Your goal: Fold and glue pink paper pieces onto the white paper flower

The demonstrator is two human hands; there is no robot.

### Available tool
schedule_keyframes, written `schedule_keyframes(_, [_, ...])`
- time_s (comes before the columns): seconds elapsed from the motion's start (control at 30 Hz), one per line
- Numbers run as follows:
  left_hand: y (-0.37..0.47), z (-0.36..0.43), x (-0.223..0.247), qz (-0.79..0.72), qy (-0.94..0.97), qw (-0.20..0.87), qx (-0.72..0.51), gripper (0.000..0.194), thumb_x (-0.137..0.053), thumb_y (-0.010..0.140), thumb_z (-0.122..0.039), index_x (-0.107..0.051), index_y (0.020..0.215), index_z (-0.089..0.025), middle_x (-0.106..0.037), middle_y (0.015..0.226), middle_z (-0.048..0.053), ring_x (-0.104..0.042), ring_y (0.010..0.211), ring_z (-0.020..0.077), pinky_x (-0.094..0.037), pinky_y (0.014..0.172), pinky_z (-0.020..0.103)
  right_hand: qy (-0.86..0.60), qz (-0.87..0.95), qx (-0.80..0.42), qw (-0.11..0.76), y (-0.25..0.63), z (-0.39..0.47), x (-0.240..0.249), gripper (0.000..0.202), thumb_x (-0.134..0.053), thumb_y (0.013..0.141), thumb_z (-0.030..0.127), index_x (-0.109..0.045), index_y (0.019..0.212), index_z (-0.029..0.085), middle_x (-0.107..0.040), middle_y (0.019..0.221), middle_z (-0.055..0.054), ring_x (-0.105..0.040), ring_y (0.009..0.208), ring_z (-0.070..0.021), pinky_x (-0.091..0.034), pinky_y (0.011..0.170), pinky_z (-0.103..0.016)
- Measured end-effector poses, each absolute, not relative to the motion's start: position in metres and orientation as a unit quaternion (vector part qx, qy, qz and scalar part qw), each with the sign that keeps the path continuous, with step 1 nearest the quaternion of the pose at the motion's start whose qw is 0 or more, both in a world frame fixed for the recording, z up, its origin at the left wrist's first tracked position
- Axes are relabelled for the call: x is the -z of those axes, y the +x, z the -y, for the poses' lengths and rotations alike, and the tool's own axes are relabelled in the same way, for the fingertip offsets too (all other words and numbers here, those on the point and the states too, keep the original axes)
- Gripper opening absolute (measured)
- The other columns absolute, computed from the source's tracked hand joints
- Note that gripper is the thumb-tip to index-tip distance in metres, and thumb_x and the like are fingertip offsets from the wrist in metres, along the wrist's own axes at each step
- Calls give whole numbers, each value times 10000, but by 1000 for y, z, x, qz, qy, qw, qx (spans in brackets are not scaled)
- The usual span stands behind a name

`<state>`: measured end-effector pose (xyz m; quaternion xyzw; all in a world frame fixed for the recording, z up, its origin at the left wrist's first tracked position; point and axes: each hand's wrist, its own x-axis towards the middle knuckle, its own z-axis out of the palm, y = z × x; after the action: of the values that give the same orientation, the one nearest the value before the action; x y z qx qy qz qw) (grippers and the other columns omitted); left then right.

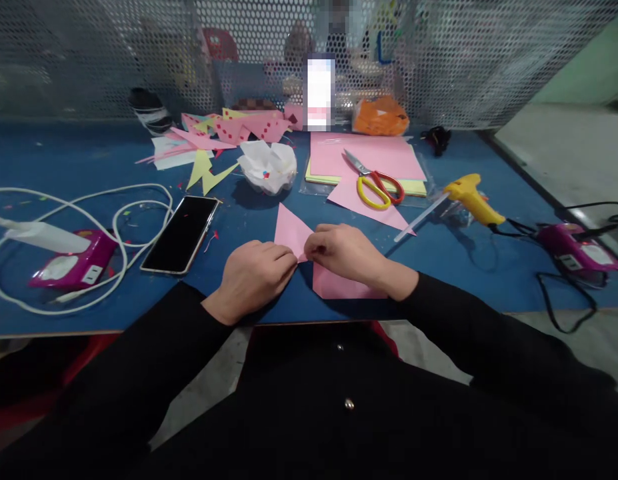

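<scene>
A folded sheet of pink paper lies on the blue table near its front edge, one pointed flap reaching away from me and a wider part to the right. My left hand is closed at the paper's left side, fingertips pinching its near edge. Fingers curled, my right hand grips the paper at the middle, close against the left fingertips. The right hand and wrist cover part of the sheet. Beyond the hands sit scissors with red and yellow handles, resting on a stack of pink and yellow paper.
A phone, white cable and purple power socket lie left. A white paper bowl and pink cutouts stand behind. At right are a yellow glue gun and another purple socket. Perforated metal panel backs the table.
</scene>
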<state>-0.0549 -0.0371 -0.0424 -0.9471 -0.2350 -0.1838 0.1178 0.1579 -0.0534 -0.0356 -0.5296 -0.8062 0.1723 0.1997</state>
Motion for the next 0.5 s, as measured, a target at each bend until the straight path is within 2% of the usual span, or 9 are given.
schedule_keyframes(0.2, [-54, 36, 44, 327, -928, -16, 181, 248, -490, 992, -288, -683, 883, -177, -732, 900, 43, -652, 845, 209, -433, 687, 329, -521, 796, -205, 230, 166, 56, 48, 105, -668, 841, 124, -728, 875, 203, -663, 878, 3, -586, 729, -107, -376, 648, -240])
schedule_keyframes(0.33, [-52, 30, 46, 391, -896, -100, 186, 248, -516, 983, -338, -651, 844, -183, -694, 838, 33, -633, 794, 200, -415, 665, 316, -522, 786, -216, 252, 165, 56, 51, 79, -675, 843, 148, -720, 875, 205, -648, 868, 3, -571, 712, -106, -374, 642, -242])
schedule_keyframes(0.5, [-49, 27, 46, 415, -876, -129, 207, 259, -540, 968, -379, -643, 820, -193, -679, 805, 19, -619, 735, 179, -392, 629, 297, -540, 769, -204, 276, 160, 57, 57, 106, -634, 851, 116, -711, 848, 189, -618, 836, 2, -531, 678, -97, -355, 623, -245])
